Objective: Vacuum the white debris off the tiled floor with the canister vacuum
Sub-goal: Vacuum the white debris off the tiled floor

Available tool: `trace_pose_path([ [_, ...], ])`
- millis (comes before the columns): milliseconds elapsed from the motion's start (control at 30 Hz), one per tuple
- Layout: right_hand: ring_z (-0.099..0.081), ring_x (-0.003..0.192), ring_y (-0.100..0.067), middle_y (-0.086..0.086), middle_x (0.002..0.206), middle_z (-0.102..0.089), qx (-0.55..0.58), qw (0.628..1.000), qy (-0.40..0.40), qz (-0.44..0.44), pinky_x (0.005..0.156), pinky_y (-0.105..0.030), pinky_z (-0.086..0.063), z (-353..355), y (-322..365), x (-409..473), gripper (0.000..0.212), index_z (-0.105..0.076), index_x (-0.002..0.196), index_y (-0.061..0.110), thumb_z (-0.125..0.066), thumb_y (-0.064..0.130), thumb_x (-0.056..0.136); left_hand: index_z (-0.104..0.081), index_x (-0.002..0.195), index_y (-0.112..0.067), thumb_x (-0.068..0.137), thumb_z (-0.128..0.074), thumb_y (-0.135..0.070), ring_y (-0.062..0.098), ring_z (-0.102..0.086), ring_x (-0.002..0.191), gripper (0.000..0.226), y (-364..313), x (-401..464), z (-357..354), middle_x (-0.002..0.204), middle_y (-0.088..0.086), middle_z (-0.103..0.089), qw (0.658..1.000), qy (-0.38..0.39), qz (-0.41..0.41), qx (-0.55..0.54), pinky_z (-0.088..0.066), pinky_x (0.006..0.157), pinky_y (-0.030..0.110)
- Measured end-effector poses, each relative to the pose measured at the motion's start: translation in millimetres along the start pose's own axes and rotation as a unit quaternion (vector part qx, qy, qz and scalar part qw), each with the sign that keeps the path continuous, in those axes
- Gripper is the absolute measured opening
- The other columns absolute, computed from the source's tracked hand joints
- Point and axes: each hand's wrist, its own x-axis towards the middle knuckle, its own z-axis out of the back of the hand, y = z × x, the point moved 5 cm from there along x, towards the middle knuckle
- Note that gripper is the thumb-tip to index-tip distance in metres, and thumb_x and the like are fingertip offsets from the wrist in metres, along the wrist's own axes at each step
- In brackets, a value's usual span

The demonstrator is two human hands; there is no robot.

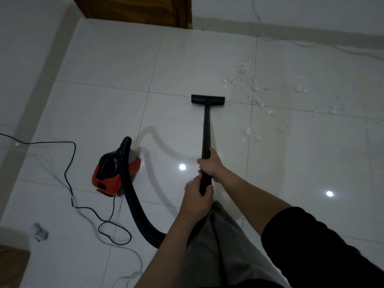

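Both hands, right (pixel 211 165) ahead of left (pixel 198 194), grip the wand (pixel 206 140), likely to steer the nozzle (pixel 208 100) right toward the debris (pixel 255 90).

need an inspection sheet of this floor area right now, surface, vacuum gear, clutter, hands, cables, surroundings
surface: glossy white tiled floor, ceiling lights mirrored in it
job's things: white debris scattered to the right of the floor nozzle, a few bits beside the wand; red and black canister vacuum at left, black hose curving back to the person
clutter: small grey object on the floor at lower left, too dim to identify
hands: right hand grips the wand higher, left hand grips its lower end
cables: black power cord looped left of the canister; pale cables along the far wall
surroundings: wooden door, white walls
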Motion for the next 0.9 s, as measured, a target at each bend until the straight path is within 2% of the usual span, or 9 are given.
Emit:
trace_pose_path([
  [67,-0.057,0.057,-0.019,-0.013,0.109,-0.051,-0.001,1.0,0.001,-0.005,0.058,-0.032,-0.052,-5,-10,-6,0.075,-0.017,0.154,0.023,-0.056,0.005,0.092,-0.044,0.121,-0.03,0.096,-0.046,-0.022,0.001,-0.057,0.078,0.026,9,-8,-1,0.091,-0.011,-0.059,1.0,0.005,0.001,-0.003,-0.042,0.063,0.007],
  [133,-0.058,0.06,-0.02,-0.014,0.109,-0.052,-0.009,1.0,-0.001,-0.005,0.063,-0.034,-0.055,-11,-20,-9,0.073,-0.021,0.152,0.022,-0.057,0.006,0.091,-0.047,0.123,-0.025,0.096,-0.046,-0.023,0.001,-0.055,0.072,0.027,19,-15,0,0.087,-0.01,-0.059,1.0,0.003,0.007,-0.002,-0.042,0.059,0.007],
  [200,-0.059,0.067,-0.022,-0.014,0.11,-0.054,-0.02,1.0,-0.005,-0.004,0.073,-0.04,-0.058,-17,-29,-12,0.071,-0.023,0.151,0.019,-0.058,0.008,0.09,-0.045,0.132,-0.022,0.096,-0.046,-0.026,0.004,-0.057,0.073,0.037,29,-20,0,0.087,-0.009,-0.06,1.0,0.006,0.028,0.003,-0.046,0.065,0.013],
  [267,-0.059,0.07,-0.023,-0.015,0.109,-0.055,-0.023,1.0,-0.007,-0.007,0.077,-0.043,-0.058,-23,-38,-16,0.069,-0.025,0.15,0.019,-0.058,0.009,0.09,-0.04,0.137,-0.025,0.094,-0.045,-0.034,0.012,-0.061,0.083,0.044,40,-26,2,0.095,-0.006,-0.063,0.999,0.005,0.041,0.022,-0.051,0.081,0.028],
  [300,-0.059,0.068,-0.022,-0.015,0.107,-0.055,-0.021,1.0,-0.007,-0.008,0.074,-0.041,-0.058,-27,-42,-19,0.067,-0.026,0.149,0.018,-0.058,0.008,0.091,-0.038,0.139,-0.027,0.094,-0.045,-0.036,0.014,-0.061,0.085,0.046,45,-30,3,0.101,-0.004,-0.064,0.999,0.003,0.041,0.03,-0.05,0.084,0.031],
  [400,-0.057,0.06,-0.018,-0.015,0.101,-0.054,-0.009,1.0,-0.006,-0.015,0.057,-0.029,-0.054,-37,-49,-27,0.059,-0.029,0.145,0.018,-0.055,0.006,0.094,-0.035,0.141,-0.024,0.097,-0.044,-0.026,0.015,-0.06,0.091,0.045,52,-39,10,0.116,0.002,-0.062,0.999,0.014,0.034,0.019,-0.047,0.076,0.02],
  [500,-0.056,0.059,-0.016,-0.014,0.1,-0.054,0.0,1.0,-0.016,-0.014,0.05,-0.024,-0.052,-50,-51,-31,0.058,-0.029,0.145,0.016,-0.056,0.006,0.095,-0.034,0.142,-0.022,0.098,-0.043,-0.025,0.021,-0.06,0.107,0.045,59,-43,23,0.125,0.004,-0.059,0.999,0.02,0.033,0.018,-0.047,0.089,0.029],
  [700,-0.054,0.056,-0.016,-0.017,0.103,-0.053,0.013,0.999,-0.04,-0.015,0.049,-0.024,-0.051,-77,-59,-41,0.06,-0.031,0.145,0.013,-0.058,0.003,0.093,-0.042,0.135,-0.019,0.098,-0.043,-0.021,0.001,-0.054,0.074,0.036,80,-48,48,0.089,-0.012,-0.056,0.998,0.05,0.018,0.023,-0.042,0.064,0.017],
  [900,-0.053,0.057,-0.017,-0.016,0.098,-0.051,0.01,0.999,-0.047,-0.012,0.05,-0.025,-0.051,-97,-77,-59,0.05,-0.036,0.138,0.012,-0.057,0.003,0.093,-0.042,0.134,-0.02,0.097,-0.044,-0.02,0.005,-0.057,0.078,0.036,104,-71,59,0.096,-0.007,-0.059,0.998,0.055,0.002,0.018,-0.043,0.068,0.014],
])
